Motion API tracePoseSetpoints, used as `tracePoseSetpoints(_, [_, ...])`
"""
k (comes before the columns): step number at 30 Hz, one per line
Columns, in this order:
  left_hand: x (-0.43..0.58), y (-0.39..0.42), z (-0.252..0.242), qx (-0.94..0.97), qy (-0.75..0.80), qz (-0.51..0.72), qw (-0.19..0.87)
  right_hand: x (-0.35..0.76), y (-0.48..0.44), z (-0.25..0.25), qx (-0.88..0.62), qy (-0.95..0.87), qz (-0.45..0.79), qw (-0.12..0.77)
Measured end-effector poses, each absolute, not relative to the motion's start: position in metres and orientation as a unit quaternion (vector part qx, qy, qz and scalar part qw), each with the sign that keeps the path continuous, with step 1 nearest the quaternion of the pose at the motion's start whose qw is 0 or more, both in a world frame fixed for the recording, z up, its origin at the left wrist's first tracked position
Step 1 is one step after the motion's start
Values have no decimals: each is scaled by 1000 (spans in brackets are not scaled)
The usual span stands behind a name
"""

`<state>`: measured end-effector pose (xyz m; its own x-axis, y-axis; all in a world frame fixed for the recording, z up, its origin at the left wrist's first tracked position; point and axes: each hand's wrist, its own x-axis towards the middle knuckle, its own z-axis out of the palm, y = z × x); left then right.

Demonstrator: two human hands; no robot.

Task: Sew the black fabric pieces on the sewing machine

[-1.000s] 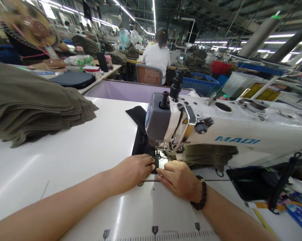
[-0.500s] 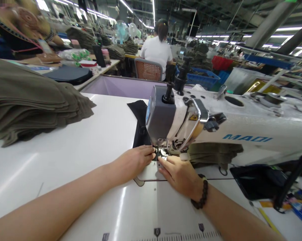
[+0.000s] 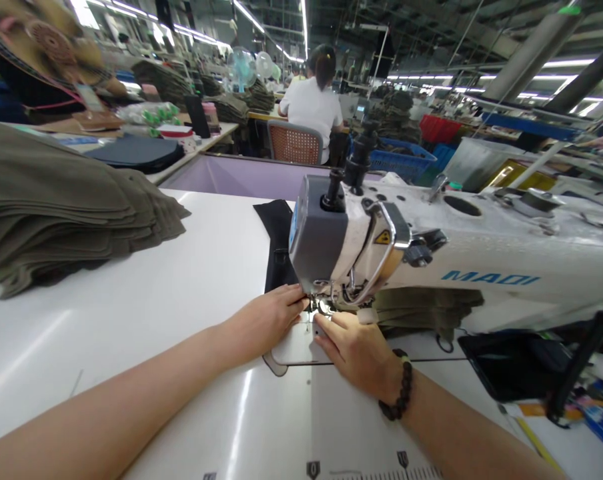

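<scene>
Head view: I observe the black cloth on the white table, running along the left side of the sewing machine; its far end angles off to the left, and its near end passes out of sight at the left hand. That hand lies palm down, fingers together and extended, not clenched; the right hand reaches in from the right, its index finger outstretched beside the presser foot; whether either one pinches the cloth, I cannot tell.

I judge the step to be guiding cloth at the needle; for good results, I would apply light, flat pressure with the left hand and let the machine set the feed, without pulling; I would use the right fingertips as an edge guide, clear of the needle; I would keep the far end flat and free to slide. The folded olive cloth under the machine arm lies near the right hand; I would keep it away from the foot.
</scene>
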<state>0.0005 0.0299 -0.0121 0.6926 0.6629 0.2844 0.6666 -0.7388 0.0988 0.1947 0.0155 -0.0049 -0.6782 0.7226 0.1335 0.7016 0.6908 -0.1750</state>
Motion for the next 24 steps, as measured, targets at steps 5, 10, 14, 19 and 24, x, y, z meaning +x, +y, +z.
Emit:
tracePoseSetpoints(5, [0, 32, -15, -920, -372, -126, 9, 194, 15, -5, -391, -913, 52, 100])
tracePoseSetpoints(10, [5, 26, -7, -910, -402, -93, 31, 195, 15, -4, -387, -914, 52, 109])
tracePoseSetpoints(14, [8, 12, 7, -904, -425, -32, 37, 196, 15, -6, -375, -915, 65, 132])
tracePoseSetpoints(19, [12, 0, 10, -919, -390, -18, 51, 200, 17, -10, -350, -924, 63, 137])
tracePoseSetpoints(24, [16, -1, 5, -920, -387, -31, 45, 201, 18, -10, -350, -927, 67, 117])
